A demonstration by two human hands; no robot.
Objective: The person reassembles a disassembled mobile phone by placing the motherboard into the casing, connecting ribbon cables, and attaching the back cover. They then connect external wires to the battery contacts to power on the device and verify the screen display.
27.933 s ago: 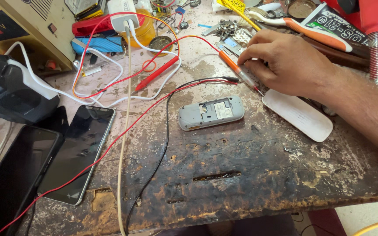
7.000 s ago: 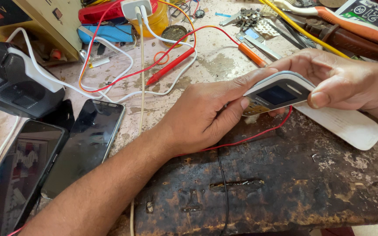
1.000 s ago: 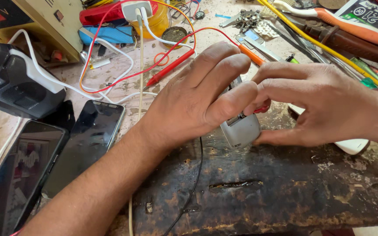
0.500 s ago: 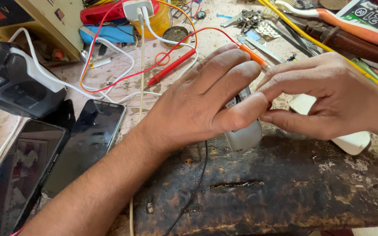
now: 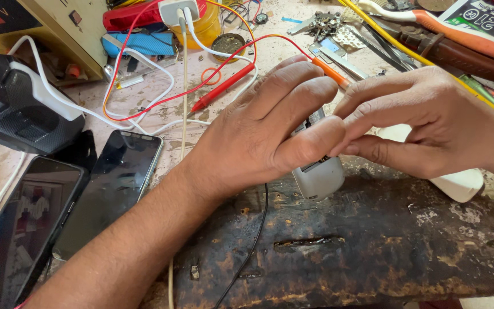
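Note:
My left hand [image 5: 258,143] lies over a small grey-white device [image 5: 321,177] on the worn dark bench and grips it with thumb and fingers. Only the device's rounded lower end shows. My right hand [image 5: 430,126] comes in from the right, its thumb and fingertips pinched together at the device's upper edge, against my left thumb. What lies between those fingertips is hidden. A white oval cover [image 5: 458,184] sits on the bench under my right hand. An orange-tipped probe [image 5: 331,73] pokes out behind my left fingers.
A red probe [image 5: 224,87] and looping red and white leads lie behind. Two dark phones [image 5: 110,189] [image 5: 18,217] lie at left beside a black-and-white device [image 5: 18,109]. A black wire [image 5: 253,240] runs toward me. Tools, including an orange-handled one [image 5: 464,37], crowd the back right.
Over the last second my right hand drew back from over the device, its fingers now pinched beside my left thumb. My left hand has stayed on the device.

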